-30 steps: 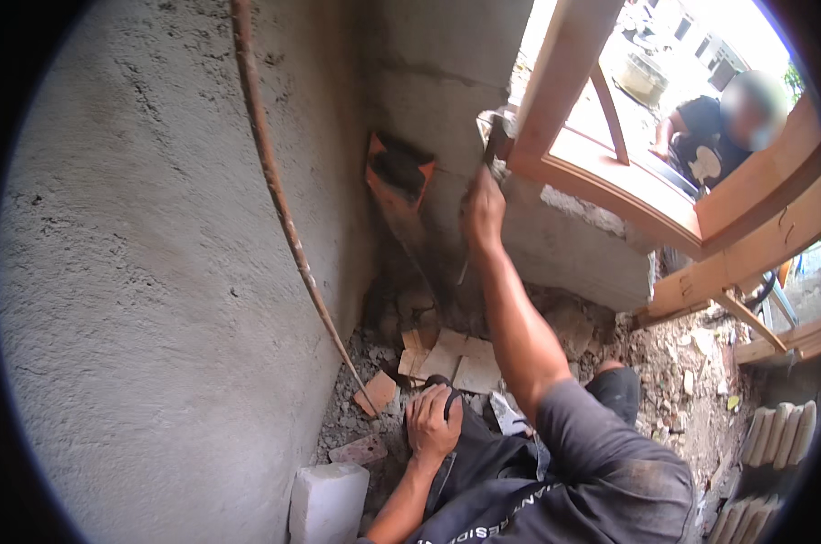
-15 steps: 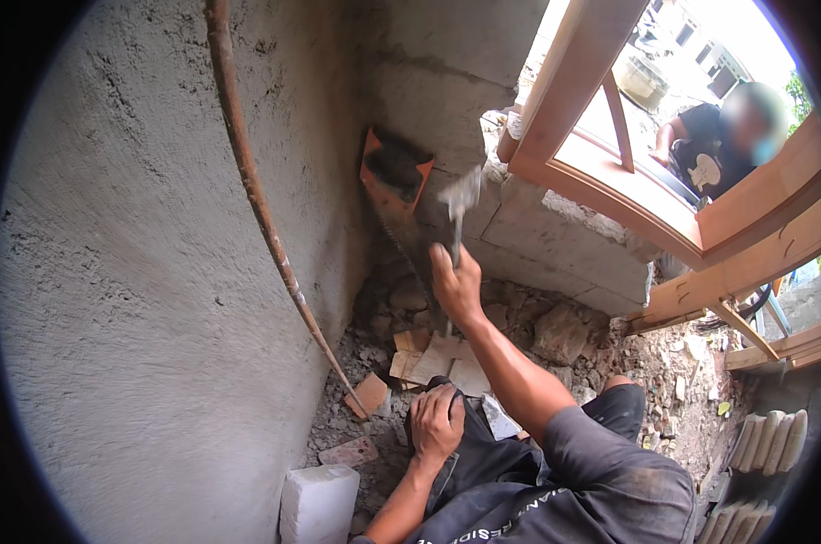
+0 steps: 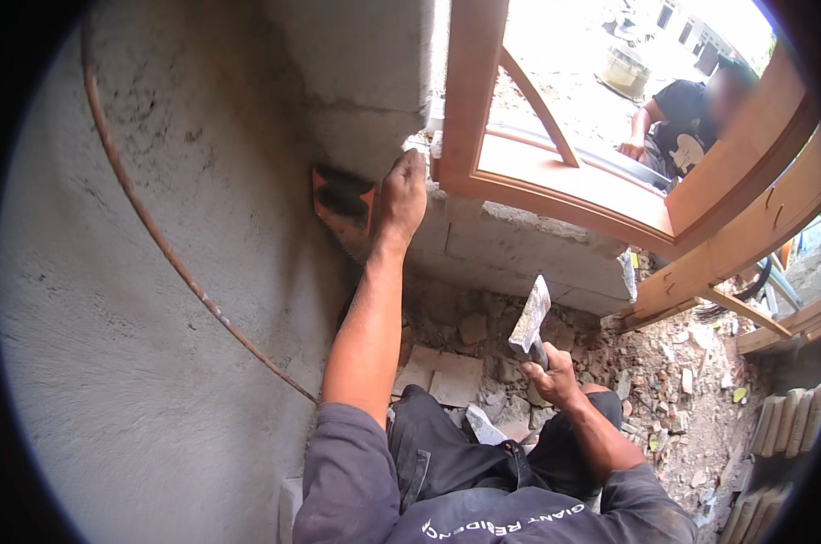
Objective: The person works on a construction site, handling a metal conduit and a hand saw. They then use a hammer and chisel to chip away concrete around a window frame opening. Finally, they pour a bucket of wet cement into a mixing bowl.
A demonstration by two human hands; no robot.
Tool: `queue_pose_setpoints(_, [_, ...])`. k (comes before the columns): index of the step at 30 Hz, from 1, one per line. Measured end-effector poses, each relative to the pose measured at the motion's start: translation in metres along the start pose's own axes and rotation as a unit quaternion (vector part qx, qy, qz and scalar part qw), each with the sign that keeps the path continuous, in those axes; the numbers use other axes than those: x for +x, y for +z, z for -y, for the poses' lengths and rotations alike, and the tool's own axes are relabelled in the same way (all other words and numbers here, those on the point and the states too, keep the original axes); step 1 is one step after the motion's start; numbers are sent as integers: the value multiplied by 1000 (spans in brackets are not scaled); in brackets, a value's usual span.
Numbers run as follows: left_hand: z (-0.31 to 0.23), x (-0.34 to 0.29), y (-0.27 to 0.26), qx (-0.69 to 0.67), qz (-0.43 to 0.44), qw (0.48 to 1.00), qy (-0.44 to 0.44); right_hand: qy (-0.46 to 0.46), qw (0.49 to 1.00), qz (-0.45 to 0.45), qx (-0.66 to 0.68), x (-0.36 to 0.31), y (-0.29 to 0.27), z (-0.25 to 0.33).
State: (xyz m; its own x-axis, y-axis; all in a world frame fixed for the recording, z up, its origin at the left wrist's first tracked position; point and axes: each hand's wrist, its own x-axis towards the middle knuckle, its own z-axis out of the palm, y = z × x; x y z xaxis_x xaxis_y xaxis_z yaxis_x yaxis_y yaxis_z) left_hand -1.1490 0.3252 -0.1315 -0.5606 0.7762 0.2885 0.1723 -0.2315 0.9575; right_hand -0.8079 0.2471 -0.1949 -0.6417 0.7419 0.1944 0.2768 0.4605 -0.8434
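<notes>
My left hand [image 3: 403, 198] is raised to the gap between the grey block wall [image 3: 356, 136] and the brown wooden window frame [image 3: 469, 100]. Its fingers are closed; what they grip, if anything, is hidden. Lower down, my right hand [image 3: 553, 376] grips a hatchet [image 3: 530, 317] by its dark handle, the dusty, pale head pointing up in front of the low block wall [image 3: 510, 249]. Just left of my left wrist, a handsaw [image 3: 349, 218] with an orange and black handle leans in the corner, partly covered by my forearm.
A thin brown rod [image 3: 161, 236] slants along the rough plastered wall [image 3: 93, 363] at left. Flat tiles [image 3: 456, 379] and rubble [image 3: 673, 399] cover the ground. Another person [image 3: 687, 127] is beyond the frame. Stacked ridged pieces [image 3: 789, 422] lie at far right.
My left hand has left my knee and gone up to the gap beside the window frame. My right hand has come down and right with the hatchet. The view has shifted right.
</notes>
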Motion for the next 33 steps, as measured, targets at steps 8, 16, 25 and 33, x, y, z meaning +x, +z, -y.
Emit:
queue_pose_setpoints(8, [2, 37, 47, -136, -36, 982, -125, 91, 993, -7, 75, -12, -30, -10])
queue_pose_setpoints(16, [-15, 30, 53, -52, -40, 986, -155, 130, 986, -5, 106, -28, -49, -21])
queue_pose_setpoints(25, [0, 51, 45, -53, -24, 974, -219, 155, 978, -20, 135, -28, -40, -29])
queue_pose_setpoints(33, [3, 33, 63, -76, -106, 983, -130, 153, 983, -15, 100, -24, -44, -21])
